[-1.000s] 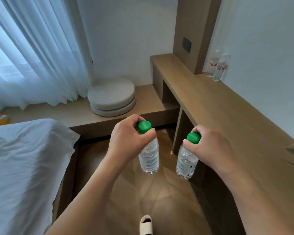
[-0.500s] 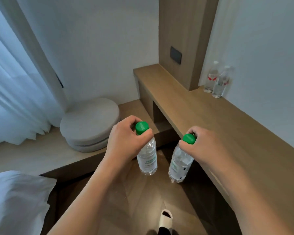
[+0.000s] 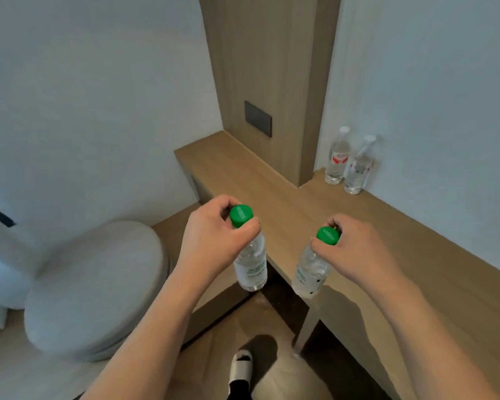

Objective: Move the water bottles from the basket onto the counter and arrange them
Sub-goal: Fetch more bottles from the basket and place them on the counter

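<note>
Two green-capped water bottles hang in the air, one in each hand, both near the front edge of the wooden counter (image 3: pixel 433 272). The left hand (image 3: pixel 214 241) curls its fingers round the neck of the left bottle (image 3: pixel 250 267), which hangs just off the counter's edge, over the floor. The right hand (image 3: pixel 358 249) pinches the right bottle (image 3: pixel 309 272) by its neck under the cap; that bottle tilts and hangs across the counter's front edge. Well back on the counter, against the wall and beside the wooden column (image 3: pixel 269 82), stand two clear bottles (image 3: pixel 348 163) with red-marked labels, close together.
</note>
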The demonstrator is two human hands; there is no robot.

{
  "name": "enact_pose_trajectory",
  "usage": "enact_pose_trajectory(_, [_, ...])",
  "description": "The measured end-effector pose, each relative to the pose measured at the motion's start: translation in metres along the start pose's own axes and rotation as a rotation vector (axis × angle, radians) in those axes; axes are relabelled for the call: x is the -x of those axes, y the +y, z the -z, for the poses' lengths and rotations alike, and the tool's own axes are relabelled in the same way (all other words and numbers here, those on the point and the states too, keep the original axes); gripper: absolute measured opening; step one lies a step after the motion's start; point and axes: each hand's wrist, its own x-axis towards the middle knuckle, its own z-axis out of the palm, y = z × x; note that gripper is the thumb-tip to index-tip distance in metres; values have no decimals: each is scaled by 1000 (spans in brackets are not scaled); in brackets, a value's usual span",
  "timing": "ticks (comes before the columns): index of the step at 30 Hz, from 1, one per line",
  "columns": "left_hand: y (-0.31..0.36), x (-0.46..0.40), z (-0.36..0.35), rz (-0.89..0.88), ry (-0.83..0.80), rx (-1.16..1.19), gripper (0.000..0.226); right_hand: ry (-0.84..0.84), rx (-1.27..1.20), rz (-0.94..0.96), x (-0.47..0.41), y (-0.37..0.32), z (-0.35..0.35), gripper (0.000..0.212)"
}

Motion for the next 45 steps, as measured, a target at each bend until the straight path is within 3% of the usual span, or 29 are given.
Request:
enact_pose_trajectory(7, [-13, -120, -20, -160, -299, 7, 16, 119, 48, -221, -69, -7, -9, 22])
enact_pose_trajectory(15, [0, -197, -92, -273, -507, 10, 16, 311, -33, -418, -102, 29, 10, 20])
enact_pose_trajectory(22, [28, -237, -170, -427, -583, -75, 18, 358, -60, -493, -138, 89, 32, 19])
enact_pose_trajectory(26, [51, -260, -223, -519, -636, -128, 18, 469, -125, -548, -165, 132, 49, 20])
enact_pose_trajectory(33, [86, -297, -308, -575, -721, -196, 30, 443, -155, -654, -221, 179, 73, 19])
enact_pose_trajectory(45, [112, -339, -415, -677, -704, -417, 33, 415, -163, -557, -299, 224, 79, 16])
